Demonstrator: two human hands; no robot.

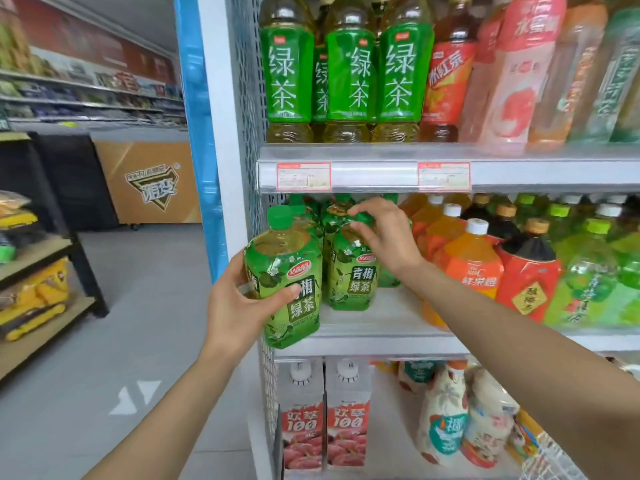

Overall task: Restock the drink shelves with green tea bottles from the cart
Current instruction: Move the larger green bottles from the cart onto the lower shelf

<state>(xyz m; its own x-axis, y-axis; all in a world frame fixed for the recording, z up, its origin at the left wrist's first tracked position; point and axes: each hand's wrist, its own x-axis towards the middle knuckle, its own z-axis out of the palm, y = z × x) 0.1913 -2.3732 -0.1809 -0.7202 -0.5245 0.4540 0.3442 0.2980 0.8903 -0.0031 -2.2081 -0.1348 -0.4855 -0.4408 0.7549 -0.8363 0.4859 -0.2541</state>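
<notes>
My left hand (pixel 239 303) grips a green tea bottle (pixel 289 271) with a green cap and leafy green label, held upright at the front left corner of the middle shelf (pixel 374 327). My right hand (pixel 384 233) holds the neck of a second green tea bottle (pixel 351 278) that stands on the same shelf just to the right; its cap is hidden under my fingers. More of the same green bottles stand behind these two.
Tall green tea bottles (pixel 349 74) fill the shelf above. Orange drink bottles (pixel 467 258) and a dark drink bottle (pixel 530 271) stand right of my right hand. White juice cartons (pixel 325 417) sit on the bottom shelf. A wire cart edge (pixel 547 462) shows at bottom right.
</notes>
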